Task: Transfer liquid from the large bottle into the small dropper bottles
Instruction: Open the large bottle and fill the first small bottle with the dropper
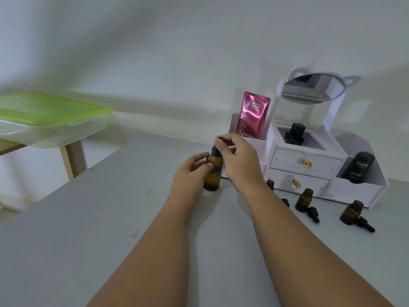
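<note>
A large amber bottle [213,173] stands upright on the grey table [88,218]. My left hand [190,173] wraps around its body. My right hand [238,156] pinches its black dropper cap [215,150] from above. To the right stand three small amber dropper bottles without caps: one [304,200], another [350,212], and a third [270,184] partly hidden behind my right forearm. Black dropper caps lie beside them on the table, one [313,214] and another [365,224]; a third [285,201] peeks out by my forearm.
A white cosmetic organiser [309,165] with drawers and a round mirror [313,88] stands at the back right, holding a pink pouch [253,114], a black bottle [294,132] and a black tube [358,167]. A green-lidded plastic box [48,120] rests on a wooden stand at left.
</note>
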